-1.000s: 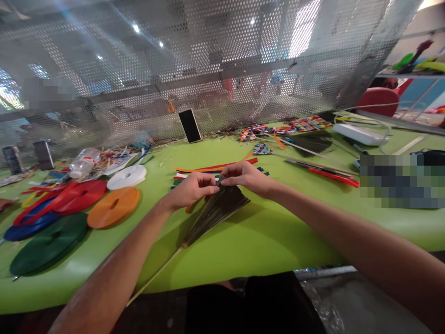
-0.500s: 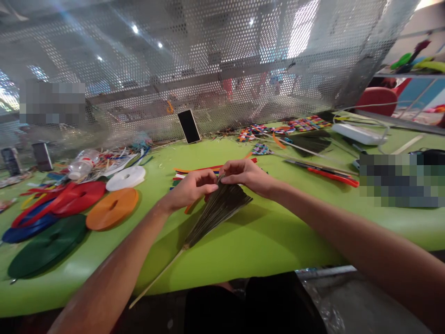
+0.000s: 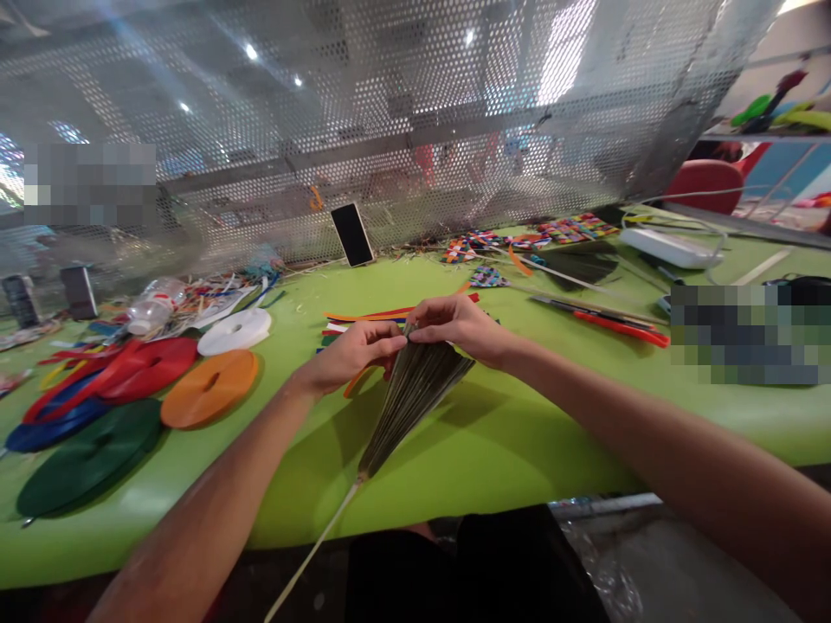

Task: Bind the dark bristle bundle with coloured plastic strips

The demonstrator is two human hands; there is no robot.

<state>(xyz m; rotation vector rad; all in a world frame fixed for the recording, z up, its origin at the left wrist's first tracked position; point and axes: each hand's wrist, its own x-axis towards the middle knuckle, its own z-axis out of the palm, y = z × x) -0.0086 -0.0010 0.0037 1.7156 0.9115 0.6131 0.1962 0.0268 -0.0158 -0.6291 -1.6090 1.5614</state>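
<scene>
A dark, pleated palm-leaf fan (image 3: 419, 394) slants over the table, its thin pale stalk (image 3: 315, 549) pointing down toward me past the front edge. My left hand (image 3: 354, 353) pinches the upper left corner of the leaf between thumb and fingers. Right beside it, my right hand (image 3: 458, 329) grips the same top edge, thumb and fingertips closed. The fingertips of both hands almost meet there. Behind them lie flat coloured strips (image 3: 338, 322) in red, orange, white and blue, partly hidden by my hands.
Rolls of ribbon, among them an orange roll (image 3: 211, 389) and a green roll (image 3: 91, 459), lie at left. A phone (image 3: 351, 234) leans on the perforated metal screen (image 3: 415, 130). At right are a red-handled cutter (image 3: 620, 329), another palm leaf (image 3: 581, 262) and a white power strip (image 3: 668, 248).
The leaf's lower end and stalk have swung slightly right and toward me, and its pleats face me more. Both hands keep nearly the same place and grip.
</scene>
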